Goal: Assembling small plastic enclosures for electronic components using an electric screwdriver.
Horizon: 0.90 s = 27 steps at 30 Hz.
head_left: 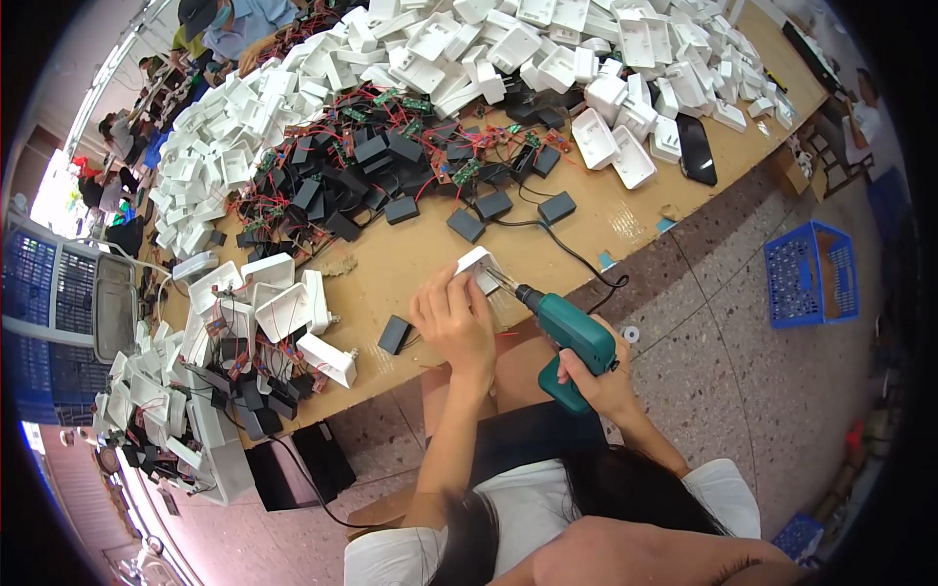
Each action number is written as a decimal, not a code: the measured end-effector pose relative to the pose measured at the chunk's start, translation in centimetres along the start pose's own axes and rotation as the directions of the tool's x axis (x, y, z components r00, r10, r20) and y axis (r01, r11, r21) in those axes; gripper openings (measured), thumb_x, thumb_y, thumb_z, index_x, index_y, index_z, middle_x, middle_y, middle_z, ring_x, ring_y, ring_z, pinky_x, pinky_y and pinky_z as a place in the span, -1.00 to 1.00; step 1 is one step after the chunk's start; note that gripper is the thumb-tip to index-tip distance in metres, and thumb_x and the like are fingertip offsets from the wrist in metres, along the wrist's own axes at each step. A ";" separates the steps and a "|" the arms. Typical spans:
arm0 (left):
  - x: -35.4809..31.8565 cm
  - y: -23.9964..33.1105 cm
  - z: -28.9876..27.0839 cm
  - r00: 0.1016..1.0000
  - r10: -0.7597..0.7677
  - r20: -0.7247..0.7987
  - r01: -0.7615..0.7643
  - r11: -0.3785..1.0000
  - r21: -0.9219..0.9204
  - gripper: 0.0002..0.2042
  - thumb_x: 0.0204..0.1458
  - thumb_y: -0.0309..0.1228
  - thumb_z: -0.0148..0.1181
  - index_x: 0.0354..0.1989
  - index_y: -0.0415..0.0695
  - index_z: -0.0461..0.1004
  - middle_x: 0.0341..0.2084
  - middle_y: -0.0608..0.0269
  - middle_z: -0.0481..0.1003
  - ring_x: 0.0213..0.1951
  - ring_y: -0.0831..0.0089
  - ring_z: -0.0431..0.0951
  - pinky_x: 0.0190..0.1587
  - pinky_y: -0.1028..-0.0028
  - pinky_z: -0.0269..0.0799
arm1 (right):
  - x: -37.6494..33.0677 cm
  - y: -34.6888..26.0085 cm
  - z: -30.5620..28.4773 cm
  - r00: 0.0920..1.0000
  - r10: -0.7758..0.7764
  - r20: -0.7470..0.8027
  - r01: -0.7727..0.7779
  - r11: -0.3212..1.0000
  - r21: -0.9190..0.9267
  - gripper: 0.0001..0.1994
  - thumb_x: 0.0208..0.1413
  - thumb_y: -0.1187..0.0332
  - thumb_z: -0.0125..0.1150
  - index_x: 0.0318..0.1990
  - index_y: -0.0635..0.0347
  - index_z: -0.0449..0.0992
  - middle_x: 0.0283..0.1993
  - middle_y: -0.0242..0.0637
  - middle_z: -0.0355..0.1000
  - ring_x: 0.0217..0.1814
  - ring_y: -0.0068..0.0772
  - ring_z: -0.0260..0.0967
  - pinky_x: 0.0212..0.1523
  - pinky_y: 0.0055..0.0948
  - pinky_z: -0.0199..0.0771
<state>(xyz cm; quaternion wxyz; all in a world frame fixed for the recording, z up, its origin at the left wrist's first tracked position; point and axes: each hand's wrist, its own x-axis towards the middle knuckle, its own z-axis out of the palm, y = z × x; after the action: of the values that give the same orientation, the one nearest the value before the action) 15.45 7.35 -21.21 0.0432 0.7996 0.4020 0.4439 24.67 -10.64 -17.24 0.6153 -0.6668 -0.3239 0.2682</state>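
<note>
My left hand (452, 317) grips a small white plastic case (477, 264) at the table's front edge. My right hand (604, 376) is wrapped around the handle of a teal pistol-shaped soldering gun (576, 330). The gun's metal tip reaches to the case, beside my left fingertips; whether it touches the inside is too small to tell. A black box-shaped part (395, 335) lies on the table left of my left hand. Beyond the case are several more black boxes (466, 226) and a black cable (557, 237) that runs toward the gun.
White cases (430, 39) are heaped along the back, with black boxes, red wires and green boards (376, 156) before them. Filled cases (283, 303) stand at left. A phone (696, 151) lies at right. A blue crate (811, 273) is on the floor. Other people (239, 29) sit far left.
</note>
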 end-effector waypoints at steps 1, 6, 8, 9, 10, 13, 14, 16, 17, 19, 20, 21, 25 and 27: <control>0.1 -0.3 0.3 1.000 -0.003 0.000 0.003 1.000 0.001 -0.84 0.04 -0.55 0.38 -0.20 -0.14 0.60 -0.02 0.26 0.58 0.07 0.21 0.58 0.20 0.16 0.34 | 0.2 0.3 0.3 1.000 0.019 -0.012 -0.019 1.000 0.010 -0.87 0.15 0.53 0.40 -0.21 0.37 0.56 -0.29 -0.26 0.45 -0.44 -0.53 0.48 -0.41 -0.50 0.44; 0.4 -1.1 0.7 1.000 -0.011 0.017 0.011 1.000 0.009 -0.82 0.03 -0.55 0.39 -0.18 -0.16 0.62 -0.01 0.27 0.58 0.09 0.22 0.58 0.20 0.17 0.33 | 1.2 0.1 1.4 0.997 0.071 -0.020 -0.071 0.997 0.018 -0.85 0.15 0.51 0.41 -0.21 0.36 0.56 -0.29 -0.24 0.45 -0.43 -0.50 0.47 -0.40 -0.46 0.44; 0.6 -1.1 0.7 1.000 -0.015 0.018 0.014 1.000 0.013 -0.83 0.04 -0.55 0.38 -0.18 -0.16 0.62 -0.02 0.27 0.58 0.09 0.22 0.58 0.20 0.17 0.33 | 1.5 -0.3 1.6 0.994 0.104 -0.015 -0.104 0.995 0.008 -0.82 0.14 0.47 0.44 -0.19 0.35 0.57 -0.28 -0.22 0.47 -0.36 -0.42 0.48 -0.34 -0.41 0.46; 0.6 -1.1 0.8 1.000 -0.018 0.018 0.017 1.000 0.016 -0.84 0.04 -0.54 0.38 -0.18 -0.16 0.62 -0.02 0.27 0.58 0.10 0.21 0.59 0.20 0.17 0.33 | 1.7 -0.3 1.6 0.994 0.103 -0.018 -0.103 0.995 0.005 -0.82 0.14 0.47 0.44 -0.19 0.35 0.57 -0.28 -0.22 0.47 -0.36 -0.42 0.48 -0.34 -0.41 0.46; 0.7 -1.1 0.8 1.000 -0.018 0.019 0.017 1.000 0.013 -0.84 0.04 -0.54 0.38 -0.18 -0.16 0.62 -0.02 0.27 0.58 0.10 0.21 0.59 0.20 0.17 0.33 | 2.0 -0.4 1.6 0.998 0.066 -0.004 -0.066 0.997 -0.043 -0.81 0.13 0.46 0.45 -0.17 0.35 0.58 -0.27 -0.21 0.48 -0.33 -0.38 0.49 -0.29 -0.40 0.47; 0.9 -1.2 1.0 1.000 -0.014 0.019 0.014 1.000 0.009 -0.85 0.05 -0.54 0.37 -0.20 -0.16 0.62 -0.03 0.27 0.59 0.09 0.21 0.59 0.20 0.17 0.34 | 2.6 0.0 1.4 0.998 -0.044 0.037 0.049 0.990 -0.136 -0.85 0.16 0.52 0.38 -0.17 0.37 0.56 -0.26 -0.26 0.45 -0.37 -0.47 0.49 -0.34 -0.47 0.49; 1.0 -1.1 1.1 1.000 -0.014 0.017 0.014 1.000 0.005 -0.86 0.05 -0.54 0.37 -0.21 -0.16 0.62 -0.04 0.27 0.59 0.09 0.21 0.59 0.20 0.17 0.35 | 2.8 0.1 1.3 0.991 -0.115 0.068 0.126 0.977 -0.175 -0.90 0.21 0.59 0.31 -0.17 0.39 0.53 -0.27 -0.33 0.42 -0.44 -0.60 0.50 -0.43 -0.56 0.49; 1.1 -1.3 1.2 1.000 -0.016 0.017 0.016 1.000 0.003 -0.86 0.05 -0.54 0.37 -0.21 -0.17 0.62 -0.04 0.27 0.59 0.09 0.21 0.59 0.20 0.18 0.35 | 3.1 -0.1 1.6 0.991 -0.117 0.066 0.127 0.977 -0.172 -0.90 0.20 0.59 0.32 -0.18 0.40 0.53 -0.26 -0.32 0.42 -0.45 -0.60 0.49 -0.44 -0.56 0.49; 1.1 -1.5 1.3 1.000 -0.018 0.017 0.017 1.000 0.004 -0.86 0.05 -0.54 0.37 -0.21 -0.17 0.62 -0.04 0.27 0.59 0.09 0.22 0.59 0.20 0.18 0.35 | 3.2 -0.2 1.7 0.991 -0.119 0.064 0.128 0.977 -0.169 -0.90 0.20 0.59 0.32 -0.19 0.41 0.53 -0.25 -0.31 0.42 -0.45 -0.60 0.49 -0.44 -0.56 0.48; 1.0 -1.6 1.5 1.000 -0.021 0.021 0.021 1.000 0.001 -0.87 0.05 -0.55 0.37 -0.22 -0.17 0.62 -0.04 0.27 0.59 0.08 0.22 0.60 0.19 0.18 0.36 | 3.2 -0.1 1.8 0.991 -0.113 0.065 0.123 0.977 -0.173 -0.89 0.19 0.59 0.33 -0.18 0.41 0.54 -0.24 -0.30 0.42 -0.45 -0.60 0.49 -0.45 -0.56 0.47; 1.0 -1.6 1.5 1.000 -0.020 0.019 0.020 1.000 0.000 -0.86 0.05 -0.55 0.37 -0.21 -0.17 0.62 -0.04 0.27 0.59 0.08 0.23 0.60 0.19 0.18 0.36 | 3.2 0.0 1.9 0.992 -0.109 0.067 0.119 0.977 -0.174 -0.88 0.19 0.59 0.34 -0.17 0.41 0.54 -0.24 -0.30 0.43 -0.46 -0.60 0.48 -0.46 -0.57 0.46; 1.0 -1.7 1.5 1.000 -0.019 0.017 0.019 1.000 0.001 -0.86 0.05 -0.55 0.37 -0.21 -0.17 0.62 -0.04 0.28 0.59 0.08 0.23 0.60 0.19 0.18 0.36 | 3.3 -0.1 2.0 0.992 -0.106 0.069 0.117 0.977 -0.176 -0.88 0.19 0.59 0.34 -0.17 0.41 0.54 -0.24 -0.30 0.43 -0.46 -0.60 0.48 -0.46 -0.57 0.46; 0.9 -2.4 1.8 1.000 -0.018 0.015 0.018 1.000 0.004 -0.86 0.04 -0.55 0.38 -0.21 -0.18 0.62 -0.04 0.28 0.60 0.07 0.24 0.60 0.18 0.19 0.37 | 4.0 0.0 2.3 0.972 -0.214 0.092 0.231 0.943 -0.241 -0.86 0.17 0.59 0.35 -0.14 0.40 0.56 -0.24 -0.28 0.43 -0.47 -0.60 0.46 -0.47 -0.55 0.43; 0.9 -2.7 1.7 1.000 -0.012 0.011 0.012 1.000 0.009 -0.86 0.04 -0.56 0.38 -0.21 -0.18 0.62 -0.05 0.29 0.60 0.06 0.25 0.60 0.17 0.19 0.38 | 4.0 -0.1 2.7 0.952 -0.287 0.109 0.306 0.911 -0.276 -0.84 0.15 0.59 0.36 -0.13 0.40 0.56 -0.24 -0.27 0.43 -0.48 -0.59 0.45 -0.48 -0.54 0.42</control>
<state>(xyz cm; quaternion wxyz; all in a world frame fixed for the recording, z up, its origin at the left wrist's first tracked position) 15.38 10.26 -22.80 0.0446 0.7999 0.4083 0.4375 25.22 -5.89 -17.22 0.5337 -0.6835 -0.4770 0.1434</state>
